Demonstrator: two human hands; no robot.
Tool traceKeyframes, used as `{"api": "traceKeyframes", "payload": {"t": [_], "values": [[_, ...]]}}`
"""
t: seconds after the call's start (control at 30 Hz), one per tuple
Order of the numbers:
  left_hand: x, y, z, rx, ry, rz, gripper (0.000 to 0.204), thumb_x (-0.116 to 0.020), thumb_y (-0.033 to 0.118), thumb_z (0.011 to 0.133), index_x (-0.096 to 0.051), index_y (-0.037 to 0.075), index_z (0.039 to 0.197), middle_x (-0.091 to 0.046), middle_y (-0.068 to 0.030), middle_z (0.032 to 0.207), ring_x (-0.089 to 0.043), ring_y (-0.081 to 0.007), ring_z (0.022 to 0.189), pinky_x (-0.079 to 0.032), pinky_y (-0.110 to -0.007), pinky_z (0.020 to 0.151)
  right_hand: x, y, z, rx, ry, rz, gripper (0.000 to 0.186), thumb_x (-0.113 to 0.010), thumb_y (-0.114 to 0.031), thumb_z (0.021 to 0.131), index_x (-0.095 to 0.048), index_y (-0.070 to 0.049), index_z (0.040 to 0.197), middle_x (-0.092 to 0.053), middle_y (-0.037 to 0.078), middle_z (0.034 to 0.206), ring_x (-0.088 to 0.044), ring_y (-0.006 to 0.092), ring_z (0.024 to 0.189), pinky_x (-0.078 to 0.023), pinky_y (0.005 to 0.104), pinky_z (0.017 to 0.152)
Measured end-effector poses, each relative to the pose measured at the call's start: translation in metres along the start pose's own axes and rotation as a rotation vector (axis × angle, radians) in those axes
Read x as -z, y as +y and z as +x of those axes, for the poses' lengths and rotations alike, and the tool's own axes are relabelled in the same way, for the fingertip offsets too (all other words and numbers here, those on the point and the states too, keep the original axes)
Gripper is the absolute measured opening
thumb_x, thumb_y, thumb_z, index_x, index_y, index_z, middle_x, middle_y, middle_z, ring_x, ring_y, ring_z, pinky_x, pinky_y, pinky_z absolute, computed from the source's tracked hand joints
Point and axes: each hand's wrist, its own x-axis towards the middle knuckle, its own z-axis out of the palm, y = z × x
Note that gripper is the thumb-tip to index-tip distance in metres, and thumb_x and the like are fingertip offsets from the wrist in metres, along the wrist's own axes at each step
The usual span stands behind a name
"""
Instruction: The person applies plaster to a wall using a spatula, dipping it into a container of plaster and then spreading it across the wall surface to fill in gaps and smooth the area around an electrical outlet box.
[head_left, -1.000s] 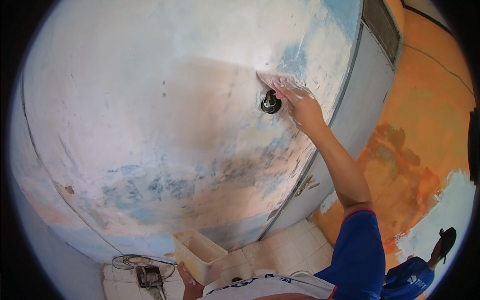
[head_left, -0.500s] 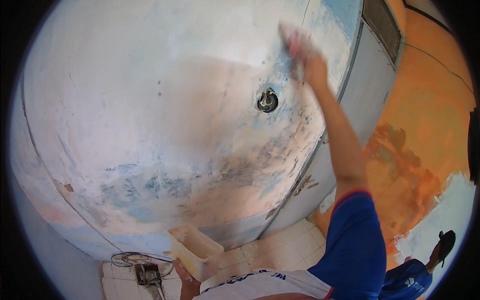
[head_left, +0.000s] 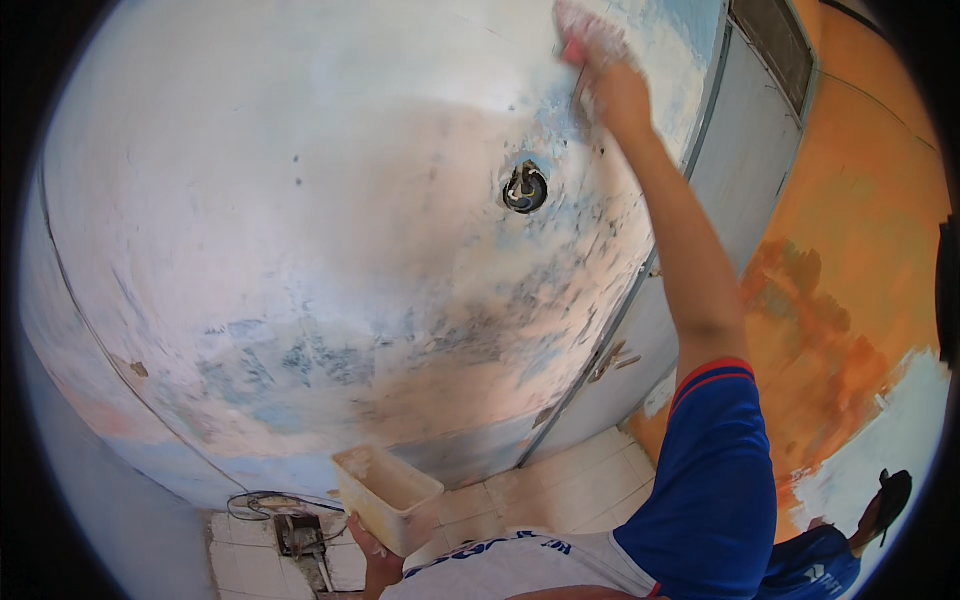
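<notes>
Flat pink-and-white spreader (head_left: 572, 48), blurred, high at a patchy white-and-blue wall (head_left: 230, 220), clasped in the person's right hand (head_left: 612, 88); wall contact unclear. Rectangular cream plastic tub (head_left: 392, 522), gripped by the left hand (head_left: 374, 550). Round black wall box (head_left: 525, 188), wires exposed, below the spreader.

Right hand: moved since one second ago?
Yes, up and slightly right. Against the round electrical wall box, the right hand was beside it then and is well above it now.

Dark letters (head_left: 484, 549) mark the wearer's shirt (head_left: 700, 480), white print (head_left: 820, 577) a co-worker's top (head_left: 806, 553).
</notes>
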Motion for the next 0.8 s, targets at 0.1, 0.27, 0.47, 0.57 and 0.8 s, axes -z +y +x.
{"api": "traceKeyframes", "payload": {"t": [0.1, 0.27, 0.47, 0.57, 0.8], "values": [[-0.020, -0.004, 0.002, 0.023, -0.041, -0.017, 0.071, -0.040, 0.056, 0.093, -0.039, 0.011, 0.148, -0.052, -0.0131, 0.142, -0.052, -0.0363, 0.127, -0.043, -0.052, 0.107, -0.038, -0.005, -0.098, 0.193, 0.007, -0.060, 0.073, -0.060, -0.007, 0.085, -0.035, -0.013, 0.154, -0.044, 0.015, 0.152, -0.043, 0.0291, 0.140, -0.020, 0.0498, 0.122], [-0.012, -0.008, 0.009, 0.053, 0.022, -0.061, 0.067, -0.038, 0.051, 0.093, -0.039, 0.012, 0.147, -0.051, -0.0129, 0.142, -0.051, -0.0368, 0.129, -0.043, -0.054, 0.107, 0.014, -0.024, -0.157, 0.121, -0.394, 0.100, 0.069, -0.061, -0.009, 0.089, -0.040, -0.030, 0.151, -0.049, 0.004, 0.150, -0.052, 0.0255, 0.133, -0.014, 0.0520, 0.124], [-0.025, -0.030, 0.014, 0.033, -0.055, -0.033, 0.069, -0.039, 0.053, 0.093, -0.039, 0.011, 0.148, -0.051, -0.0133, 0.142, -0.051, -0.0364, 0.128, -0.043, -0.052, 0.107, 0.090, 0.043, 0.034, 0.101, 0.370, 0.037, 0.038, -0.054, -0.011, 0.091, -0.063, -0.016, 0.128, -0.071, 0.020, 0.097, -0.067, 0.0417, 0.085, -0.055, 0.0480, 0.080], [-0.034, -0.044, 0.013, 0.066, -0.082, -0.053, 0.070, -0.040, 0.054, 0.093, -0.039, 0.010, 0.148, -0.052, -0.0130, 0.142, -0.052, -0.0358, 0.128, -0.043, -0.051, 0.107, 0.065, 0.079, 0.087, 0.216, 0.434, 0.029, 0.050, -0.054, -0.005, 0.083, -0.060, -0.012, 0.132, -0.069, 0.020, 0.103, -0.065, 0.0398, 0.092, -0.051, 0.0471, 0.077], [-0.023, -0.039, 0.009, -0.021, -0.066, 0.297, 0.068, -0.044, 0.054, 0.092, -0.041, 0.013, 0.146, -0.053, -0.0122, 0.139, -0.052, -0.0347, 0.128, -0.042, -0.053, 0.107, -0.051, 0.012, -0.133, 0.157, -0.013, 0.083, 0.065, -0.062, -0.012, 0.089, -0.045, -0.031, 0.149, -0.055, 0.004, 0.145, -0.047, 0.0259, 0.137, -0.008, 0.0577, 0.123]]}}
